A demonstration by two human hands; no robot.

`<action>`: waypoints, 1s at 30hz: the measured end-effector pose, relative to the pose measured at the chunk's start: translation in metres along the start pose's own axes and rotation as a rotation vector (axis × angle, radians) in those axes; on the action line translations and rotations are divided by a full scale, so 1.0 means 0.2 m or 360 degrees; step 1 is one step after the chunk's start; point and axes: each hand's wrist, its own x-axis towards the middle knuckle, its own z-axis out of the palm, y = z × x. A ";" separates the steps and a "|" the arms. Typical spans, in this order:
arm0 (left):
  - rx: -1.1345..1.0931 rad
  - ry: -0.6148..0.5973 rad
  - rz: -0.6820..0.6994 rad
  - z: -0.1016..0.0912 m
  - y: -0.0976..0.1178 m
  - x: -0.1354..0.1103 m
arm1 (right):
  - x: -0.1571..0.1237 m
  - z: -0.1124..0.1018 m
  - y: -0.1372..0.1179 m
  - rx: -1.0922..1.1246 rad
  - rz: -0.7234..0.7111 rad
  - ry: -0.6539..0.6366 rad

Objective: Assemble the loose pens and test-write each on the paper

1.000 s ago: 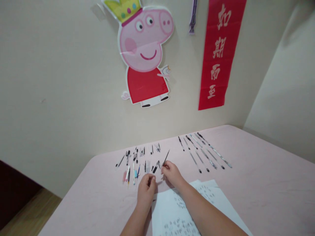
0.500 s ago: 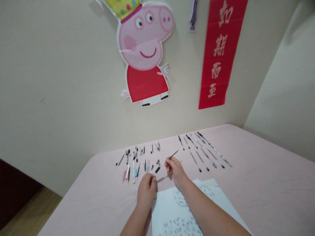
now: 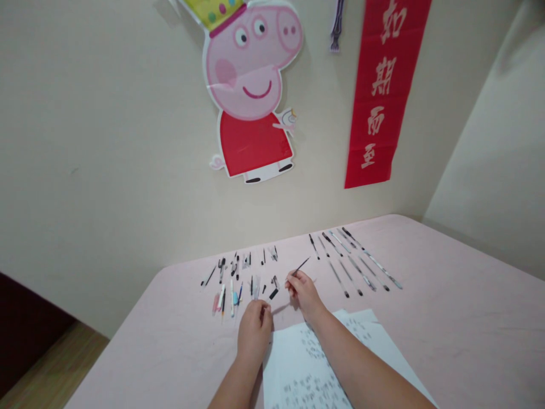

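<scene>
My right hand (image 3: 303, 288) is closed in a pinch on a thin dark pen refill (image 3: 302, 264), its free end pointing up and to the right. To its left, my left hand (image 3: 256, 316) is closed, fingertips together. What it holds, if anything, is too small to make out. Just beyond those fingertips is a short black pen part (image 3: 273, 294); whether it touches the hand I cannot tell. Past the left hand lie a clear pen part (image 3: 256, 287) and small black pieces. Written sheets of paper (image 3: 293, 346) lie beneath my right forearm.
Taken-apart pens (image 3: 234, 266) lie in groups at the back left, with colored pens (image 3: 232, 298) nearer me. Several whole pens (image 3: 332, 244) lie in two rows at the right. A pink cloth (image 3: 460, 318) covers the table, which meets a wall with a pig cutout (image 3: 255, 136).
Both hands stay almost where they were, still closed. The thin refill in my right hand keeps nearly the same tilt. The view has shifted very slightly.
</scene>
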 end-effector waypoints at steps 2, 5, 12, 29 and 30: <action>0.0066 0.0001 0.0022 0.00 0.01 0.00 | 0.00 0.00 0.00 -0.0024 -0.0022 -0.0007; 0.0135 -0.0010 0.0038 -0.01 0.01 0.00 | 0.00 0.00 0.01 -0.0100 -0.0074 -0.0002; 0.0215 -0.0063 0.0043 -0.02 0.02 -0.01 | 0.00 -0.01 0.02 -0.0231 -0.0147 0.0009; 0.0213 -0.0093 0.0036 -0.01 0.00 0.00 | -0.02 -0.01 0.01 -0.0277 -0.0191 0.0047; 0.0210 -0.0089 0.0036 -0.01 0.00 0.00 | -0.02 -0.01 0.01 -0.0273 -0.0178 0.0047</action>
